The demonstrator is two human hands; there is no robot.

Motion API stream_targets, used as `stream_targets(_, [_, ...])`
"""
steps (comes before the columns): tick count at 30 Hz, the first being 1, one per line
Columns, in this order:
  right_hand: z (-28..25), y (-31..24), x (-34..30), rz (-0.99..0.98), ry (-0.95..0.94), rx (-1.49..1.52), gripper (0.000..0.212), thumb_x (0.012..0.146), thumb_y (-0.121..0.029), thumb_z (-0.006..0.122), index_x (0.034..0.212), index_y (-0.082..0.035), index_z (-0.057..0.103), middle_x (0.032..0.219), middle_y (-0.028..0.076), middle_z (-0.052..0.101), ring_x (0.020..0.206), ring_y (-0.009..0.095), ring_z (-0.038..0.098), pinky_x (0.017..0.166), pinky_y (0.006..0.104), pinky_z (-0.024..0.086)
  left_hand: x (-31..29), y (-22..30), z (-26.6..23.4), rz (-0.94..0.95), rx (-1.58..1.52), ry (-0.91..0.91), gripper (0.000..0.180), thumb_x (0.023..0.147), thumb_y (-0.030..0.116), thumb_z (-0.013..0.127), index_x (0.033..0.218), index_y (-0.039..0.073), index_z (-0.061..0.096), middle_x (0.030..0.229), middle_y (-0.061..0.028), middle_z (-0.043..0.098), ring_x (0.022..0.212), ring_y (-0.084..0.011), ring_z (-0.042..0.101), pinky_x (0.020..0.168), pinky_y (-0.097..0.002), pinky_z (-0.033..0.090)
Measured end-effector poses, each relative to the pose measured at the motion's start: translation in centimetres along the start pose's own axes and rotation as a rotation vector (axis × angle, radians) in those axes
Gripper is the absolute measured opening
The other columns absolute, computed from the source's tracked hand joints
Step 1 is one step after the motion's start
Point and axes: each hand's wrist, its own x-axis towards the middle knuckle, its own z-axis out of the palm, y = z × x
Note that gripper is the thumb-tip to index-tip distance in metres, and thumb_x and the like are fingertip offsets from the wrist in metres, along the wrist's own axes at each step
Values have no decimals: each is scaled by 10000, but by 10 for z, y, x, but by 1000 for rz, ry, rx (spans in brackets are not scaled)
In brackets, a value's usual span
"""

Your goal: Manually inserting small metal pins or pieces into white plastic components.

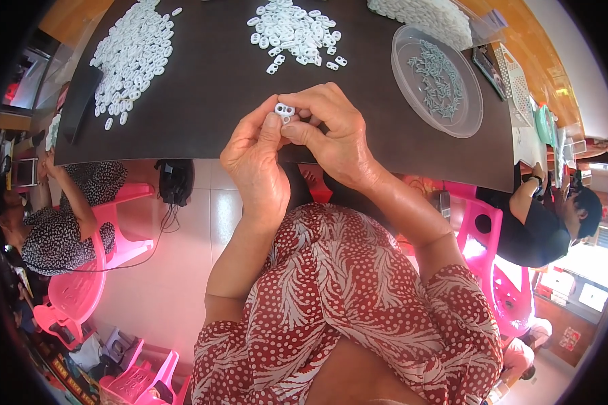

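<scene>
In front of me, just over the table's near edge, both hands meet at small white plastic pieces (285, 109) with round holes. My left hand (255, 152) pinches them from the left between thumb and fingers. From the right, the thumb and bent fingers of my right hand (334, 131) close on the same pieces. How the pieces fit together is too small to tell. Beyond the hands lies a loose pile of white oval two-holed pieces (294, 34). A round clear plastic tray (467, 116) to the right holds many small grey-green parts (436, 74).
Another heap of white oval pieces (132, 54) spreads at the far left of the dark table (203, 88), beside a black object (84, 108). A clear box of white pieces (425, 17) and a phone (488, 71) are at the far right. People sit on both sides near pink chairs (78, 287).
</scene>
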Motion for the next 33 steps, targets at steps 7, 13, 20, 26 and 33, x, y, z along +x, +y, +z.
stream_targets(7, [0, 2, -4, -182, 61, -143, 247, 707, -11, 662, 954, -7, 650, 860, 91, 616, 777, 256, 529, 671, 348, 462, -3, 3, 0, -9, 2, -11, 182, 917, 55, 567, 1040, -67, 622, 875, -90, 643, 742, -113, 599, 662, -230, 513])
stream_targets(13, [1, -1, -8, -166, 63, -91, 265, 701, 5, 660, 965, 0, 642, 855, 100, 612, 769, 253, 527, 661, 347, 460, -4, 2, -3, 39, -12, -78, 182, 904, 59, 592, 1032, -68, 622, 840, -75, 628, 695, -108, 566, 637, -228, 482])
stream_targets(20, [5, -6, -11, -183, 87, -61, 282, 702, 22, 670, 981, 13, 631, 864, 101, 612, 768, 253, 525, 647, 336, 459, -6, -4, -7, 164, -48, -123, 188, 901, 94, 605, 1024, -48, 603, 906, -77, 625, 779, -117, 573, 708, -244, 484])
stream_targets(26, [11, -5, -12, -222, 113, -58, 318, 692, 20, 692, 1002, 11, 625, 881, 99, 609, 775, 245, 527, 644, 329, 461, -9, -6, -11, 189, -46, -113, 194, 909, 120, 599, 1023, -37, 591, 932, -67, 610, 839, -121, 575, 758, -248, 481])
stream_targets(33, [11, -10, -12, -139, 78, -2, 365, 694, -15, 715, 1047, 7, 624, 871, 93, 609, 773, 231, 528, 645, 326, 464, -10, 6, -7, 124, -16, -62, 154, 920, 84, 570, 1011, -38, 591, 940, -75, 615, 838, -116, 582, 776, -250, 483])
